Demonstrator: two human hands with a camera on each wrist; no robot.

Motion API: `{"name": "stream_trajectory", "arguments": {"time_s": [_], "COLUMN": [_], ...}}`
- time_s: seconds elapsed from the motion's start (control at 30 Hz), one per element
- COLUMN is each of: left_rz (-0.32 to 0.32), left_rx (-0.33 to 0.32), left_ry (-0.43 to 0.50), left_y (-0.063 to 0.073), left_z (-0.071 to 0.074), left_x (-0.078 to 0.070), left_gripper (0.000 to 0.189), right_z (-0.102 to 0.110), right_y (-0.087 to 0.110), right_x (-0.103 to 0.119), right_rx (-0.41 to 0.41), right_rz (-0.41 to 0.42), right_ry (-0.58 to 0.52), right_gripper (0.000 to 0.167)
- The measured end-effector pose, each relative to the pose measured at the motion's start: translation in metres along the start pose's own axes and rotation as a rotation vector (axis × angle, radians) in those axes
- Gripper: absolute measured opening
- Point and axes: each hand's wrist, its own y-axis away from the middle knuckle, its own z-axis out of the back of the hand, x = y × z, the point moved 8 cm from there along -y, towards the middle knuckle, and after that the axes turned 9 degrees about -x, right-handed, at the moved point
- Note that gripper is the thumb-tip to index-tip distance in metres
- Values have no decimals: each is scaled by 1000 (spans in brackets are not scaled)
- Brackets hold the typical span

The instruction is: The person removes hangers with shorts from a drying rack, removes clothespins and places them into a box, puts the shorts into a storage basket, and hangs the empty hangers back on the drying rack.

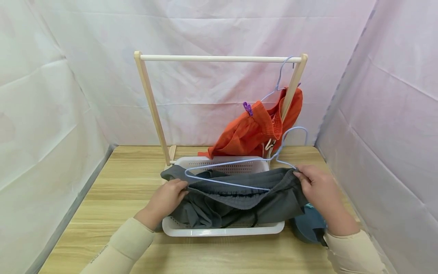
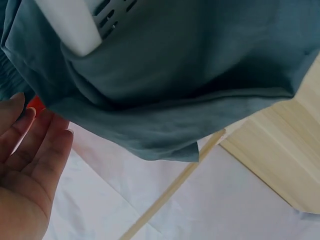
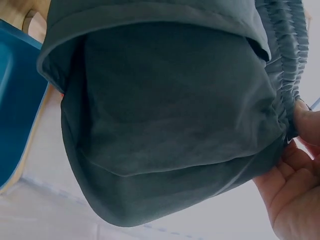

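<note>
Dark grey shorts (image 1: pixel 278 207) with a gathered elastic waistband are spread over a white basket (image 1: pixel 224 232), the waist opening facing up. My left hand (image 1: pixel 165 199) pinches the waistband at its left side. At the right end, my right hand (image 1: pixel 316 190) grips the waistband between thumb and fingers, also seen in the right wrist view. A light blue hanger (image 1: pixel 236 162) lies across the waist opening, its hook up and to the right. One end of the hanger reaches the right hand's fingertips; whether they hold it too, I cannot tell.
Behind the basket stands a wooden rack (image 1: pixel 150 95) with a white rod (image 1: pixel 219 58). Orange shorts (image 1: pixel 236 131) hang at its right end from another blue hanger, with a purple clothespin (image 1: pixel 248 109) on the waist. A blue container (image 1: pixel 304 226) sits below the right hand.
</note>
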Motion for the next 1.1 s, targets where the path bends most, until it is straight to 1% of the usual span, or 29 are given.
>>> {"name": "stream_trajectory", "arguments": {"time_s": [0.13,0.23,0.5,0.7,0.8,0.93,1.1], "left_rz": [42,74,101,113,120,134,145], "left_rx": [16,12,-55,-81,-106,-145,-169], "left_ry": [6,14,38,44,51,70,106], "left_y": [2,3,3,0,-2,-4,-7], "left_z": [-1,1,15,24,30,40,51], "left_x": [5,9,14,18,20,18,8], "left_gripper": [9,13,15,16,17,18,14], "right_z": [-6,-11,-22,-28,-30,-32,-35], "right_y": [-1,-1,-3,-1,-1,0,1], "right_x": [0,1,3,3,4,6,9], "right_rx": [14,19,62,54,48,52,67], "right_rz": [2,12,9,37,47,50,62], "right_ry": [-9,-12,-3,-11,-13,-11,1], "right_gripper": [18,18,16,16,16,16,17]}}
